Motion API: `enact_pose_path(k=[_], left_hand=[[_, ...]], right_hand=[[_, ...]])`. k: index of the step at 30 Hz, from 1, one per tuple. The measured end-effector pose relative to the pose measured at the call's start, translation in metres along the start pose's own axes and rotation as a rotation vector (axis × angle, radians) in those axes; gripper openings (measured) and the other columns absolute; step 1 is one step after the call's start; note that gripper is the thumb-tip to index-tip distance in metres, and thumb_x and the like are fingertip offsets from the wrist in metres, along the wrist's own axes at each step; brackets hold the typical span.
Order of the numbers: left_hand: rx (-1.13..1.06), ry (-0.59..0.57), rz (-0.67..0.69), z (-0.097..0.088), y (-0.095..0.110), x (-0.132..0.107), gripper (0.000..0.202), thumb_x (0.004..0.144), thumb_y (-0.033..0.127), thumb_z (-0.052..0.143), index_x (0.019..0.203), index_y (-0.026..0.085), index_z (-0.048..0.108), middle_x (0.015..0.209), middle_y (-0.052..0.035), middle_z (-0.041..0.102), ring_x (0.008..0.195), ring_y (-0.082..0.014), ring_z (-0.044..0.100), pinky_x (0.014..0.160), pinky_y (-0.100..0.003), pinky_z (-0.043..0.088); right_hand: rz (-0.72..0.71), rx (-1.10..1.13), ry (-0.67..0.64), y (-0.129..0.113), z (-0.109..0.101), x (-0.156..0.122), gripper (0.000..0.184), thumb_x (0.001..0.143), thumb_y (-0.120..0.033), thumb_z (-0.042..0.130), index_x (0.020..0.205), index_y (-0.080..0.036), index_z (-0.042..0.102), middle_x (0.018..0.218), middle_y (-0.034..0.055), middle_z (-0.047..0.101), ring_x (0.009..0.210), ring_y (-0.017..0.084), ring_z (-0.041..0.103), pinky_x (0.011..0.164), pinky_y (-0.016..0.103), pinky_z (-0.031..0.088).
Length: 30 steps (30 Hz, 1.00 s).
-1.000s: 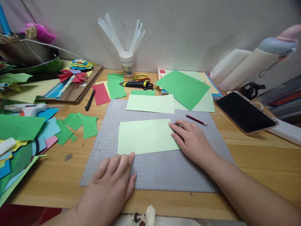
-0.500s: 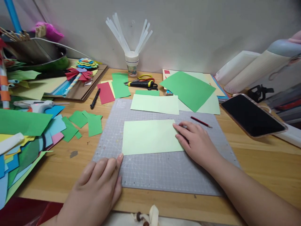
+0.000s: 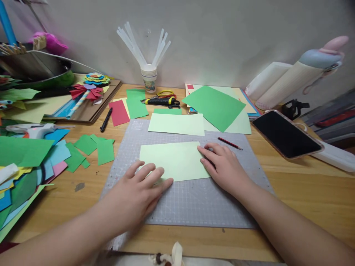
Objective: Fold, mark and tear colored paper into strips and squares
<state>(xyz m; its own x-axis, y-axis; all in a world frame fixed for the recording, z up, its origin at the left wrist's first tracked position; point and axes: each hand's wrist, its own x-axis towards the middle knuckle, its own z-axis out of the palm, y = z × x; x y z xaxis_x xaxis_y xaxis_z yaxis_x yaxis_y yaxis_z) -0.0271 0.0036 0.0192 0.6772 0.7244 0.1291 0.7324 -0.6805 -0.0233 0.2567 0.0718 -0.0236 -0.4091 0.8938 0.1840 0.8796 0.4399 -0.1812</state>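
Observation:
A pale green paper rectangle (image 3: 172, 159) lies flat on the grey cutting mat (image 3: 191, 207). My left hand (image 3: 145, 188) is spread over its lower left part, with the index fingertip on the near edge and the other fingers bent above the sheet. On the right end rests my right hand (image 3: 222, 162), fingers apart, fingertips touching the paper. Just beyond my right hand is a red and black pencil (image 3: 230, 143). Behind the sheet lies a second pale green strip (image 3: 177, 124).
A dark green sheet (image 3: 217, 107), a utility knife (image 3: 161, 101) and a cup of white sticks (image 3: 149, 79) are at the back. Green scraps (image 3: 105, 151) and a glue gun (image 3: 33, 130) lie left. A phone (image 3: 287, 133) is propped right, near a bottle (image 3: 299, 77).
My left hand has slid right along the near edge, from the paper's left corner to about its middle, its fingers opening. My right hand stays on the right end. The view has shifted slightly.

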Motion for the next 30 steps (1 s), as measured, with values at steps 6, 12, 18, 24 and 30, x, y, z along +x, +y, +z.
enact_pose_path(k=[6, 12, 18, 24, 30], left_hand=[[0.003, -0.009, 0.087, -0.001, -0.018, -0.001, 0.03, 0.094, 0.035, 0.05, 0.122, 0.039, 0.06, 0.114, 0.0007, 0.063, 0.111, -0.0216, 0.051, 0.106, -0.04, 0.028], [-0.01, -0.034, 0.1, -0.006, -0.028, -0.008, 0.029, 0.097, 0.032, 0.044, 0.119, 0.04, 0.06, 0.107, -0.0002, 0.062, 0.105, -0.0207, 0.053, 0.102, -0.039, 0.03], [-0.003, -0.089, 0.038, -0.014, -0.034, -0.026, 0.032, 0.095, 0.031, 0.045, 0.122, 0.042, 0.058, 0.098, -0.0002, 0.061, 0.101, -0.0219, 0.053, 0.102, -0.041, 0.03], [0.004, -0.088, -0.01, -0.014, -0.044, -0.048, 0.034, 0.093, 0.029, 0.047, 0.121, 0.044, 0.058, 0.095, 0.0013, 0.061, 0.097, -0.0231, 0.053, 0.099, -0.042, 0.03], [-0.021, -0.026, -0.141, -0.018, -0.042, -0.063, 0.035, 0.099, 0.03, 0.036, 0.114, 0.038, 0.066, 0.093, 0.0013, 0.061, 0.101, -0.0218, 0.052, 0.101, -0.044, 0.031]], right_hand=[[0.016, 0.018, -0.018, -0.002, -0.003, 0.001, 0.038, 0.096, -0.031, 0.047, 0.13, -0.021, 0.061, 0.127, 0.0124, 0.058, 0.111, 0.03, 0.052, 0.093, 0.048, 0.044], [0.023, 0.017, -0.022, -0.002, -0.004, 0.0, 0.039, 0.096, -0.032, 0.046, 0.13, -0.022, 0.061, 0.127, 0.0118, 0.058, 0.111, 0.03, 0.052, 0.093, 0.048, 0.044], [-0.001, 0.023, -0.001, 0.001, -0.001, 0.0, 0.038, 0.096, -0.032, 0.046, 0.129, -0.023, 0.061, 0.127, 0.0122, 0.059, 0.111, 0.03, 0.052, 0.093, 0.049, 0.044], [0.001, 0.011, 0.0, 0.0, -0.001, -0.001, 0.038, 0.096, -0.033, 0.045, 0.129, -0.021, 0.062, 0.127, 0.0124, 0.059, 0.111, 0.03, 0.052, 0.093, 0.049, 0.044], [0.012, 0.014, -0.031, 0.0, -0.001, -0.001, 0.039, 0.096, -0.032, 0.045, 0.131, -0.021, 0.06, 0.127, 0.0125, 0.058, 0.113, 0.03, 0.051, 0.094, 0.048, 0.044]])
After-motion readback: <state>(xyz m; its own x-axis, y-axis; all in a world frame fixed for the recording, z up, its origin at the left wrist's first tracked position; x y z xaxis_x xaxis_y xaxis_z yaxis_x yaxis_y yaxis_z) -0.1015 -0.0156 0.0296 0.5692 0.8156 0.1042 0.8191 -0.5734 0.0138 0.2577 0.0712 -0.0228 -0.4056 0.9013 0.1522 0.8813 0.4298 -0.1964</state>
